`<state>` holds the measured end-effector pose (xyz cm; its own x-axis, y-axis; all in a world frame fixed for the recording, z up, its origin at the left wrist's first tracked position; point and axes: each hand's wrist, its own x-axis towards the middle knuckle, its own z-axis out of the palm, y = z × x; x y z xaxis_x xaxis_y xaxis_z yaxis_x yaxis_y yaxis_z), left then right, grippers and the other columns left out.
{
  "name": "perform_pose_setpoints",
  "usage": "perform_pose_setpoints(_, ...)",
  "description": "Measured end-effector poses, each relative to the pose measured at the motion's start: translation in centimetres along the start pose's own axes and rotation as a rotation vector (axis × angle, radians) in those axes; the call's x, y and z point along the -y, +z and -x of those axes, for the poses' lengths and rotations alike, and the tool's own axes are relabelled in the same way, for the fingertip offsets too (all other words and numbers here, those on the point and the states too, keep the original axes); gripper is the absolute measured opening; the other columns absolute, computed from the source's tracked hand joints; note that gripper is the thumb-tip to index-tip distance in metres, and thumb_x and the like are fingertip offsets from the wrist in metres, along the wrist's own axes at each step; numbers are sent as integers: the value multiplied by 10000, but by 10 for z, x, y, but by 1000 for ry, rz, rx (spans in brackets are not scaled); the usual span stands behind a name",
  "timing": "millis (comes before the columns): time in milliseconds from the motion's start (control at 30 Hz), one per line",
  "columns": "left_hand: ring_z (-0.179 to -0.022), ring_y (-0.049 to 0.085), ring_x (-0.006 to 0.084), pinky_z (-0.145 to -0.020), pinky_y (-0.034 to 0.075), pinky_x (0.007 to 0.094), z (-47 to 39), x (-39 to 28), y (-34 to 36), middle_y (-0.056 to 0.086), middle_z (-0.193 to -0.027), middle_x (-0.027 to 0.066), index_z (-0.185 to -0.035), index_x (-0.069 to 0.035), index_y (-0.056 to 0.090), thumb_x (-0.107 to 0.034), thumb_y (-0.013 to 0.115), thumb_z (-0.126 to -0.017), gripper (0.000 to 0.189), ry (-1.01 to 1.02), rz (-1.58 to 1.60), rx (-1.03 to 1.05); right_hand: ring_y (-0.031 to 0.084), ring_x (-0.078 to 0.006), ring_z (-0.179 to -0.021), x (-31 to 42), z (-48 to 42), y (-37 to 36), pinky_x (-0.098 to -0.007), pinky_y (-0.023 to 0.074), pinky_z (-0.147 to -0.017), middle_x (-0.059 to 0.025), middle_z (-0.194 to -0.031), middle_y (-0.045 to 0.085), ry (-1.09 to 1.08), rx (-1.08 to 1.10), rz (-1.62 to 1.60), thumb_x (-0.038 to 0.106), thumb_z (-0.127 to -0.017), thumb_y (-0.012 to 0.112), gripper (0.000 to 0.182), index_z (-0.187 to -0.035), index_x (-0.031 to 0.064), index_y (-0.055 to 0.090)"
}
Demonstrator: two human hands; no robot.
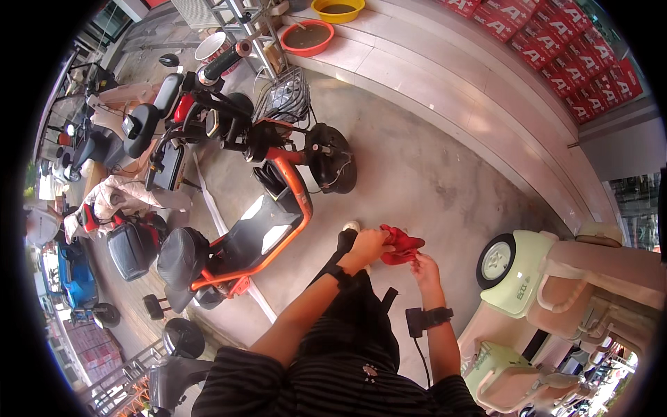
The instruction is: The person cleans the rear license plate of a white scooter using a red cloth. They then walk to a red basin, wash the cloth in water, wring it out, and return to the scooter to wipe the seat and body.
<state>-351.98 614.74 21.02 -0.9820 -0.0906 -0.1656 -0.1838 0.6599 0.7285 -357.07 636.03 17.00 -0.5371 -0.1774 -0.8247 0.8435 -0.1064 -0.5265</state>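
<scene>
A crumpled red cloth item [400, 245], perhaps a glove, is held in front of my body between both hands. My left hand [367, 247] grips its left side. At its lower right edge, the fingertips of my right hand [426, 268] pinch the fabric. Dark straps circle both wrists, and a small black box with a cable sits at the right one. Left of my hands stands an orange-framed electric scooter [292, 208] with a black seat [182, 258] and a dark footboard.
Pale green electric vehicles [526, 276] stand at the right. Tiled steps [417, 78] curve along the upper side, with red cartons [568, 47] stacked above. An orange basin [307, 39] and a yellow basin [338, 10] hold murky liquid. More scooters crowd the left.
</scene>
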Motion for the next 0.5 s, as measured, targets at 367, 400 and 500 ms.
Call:
perform_pose_setpoints(367,-672,583,334,-597,450,430,-177,42,-89,591,-664,139,-735,-70,559,-352,670,-700,305,-177,-31,-154,560,-123,-674,172,-107,133,-235,429,-579,-24,-785,570,-39,98,193,111,-790,583,138,-912,72,531)
perform_pose_setpoints(400,-661,579,337,-588,444,432,-192,47,-99,587,-657,141,-723,-67,555,-343,677,-693,304,-138,-3,-211,561,-124,-673,184,-111,145,-234,429,-578,-24,-788,571,-60,100,199,108,-788,582,135,-909,73,532)
perform_pose_setpoints(500,-648,577,336,-583,440,433,-226,47,-123,584,-647,141,-711,-62,550,-344,675,-693,309,-165,-28,-265,558,-135,-694,226,-126,175,-239,431,-589,-20,-788,556,-44,120,234,104,-786,594,134,-886,89,506)
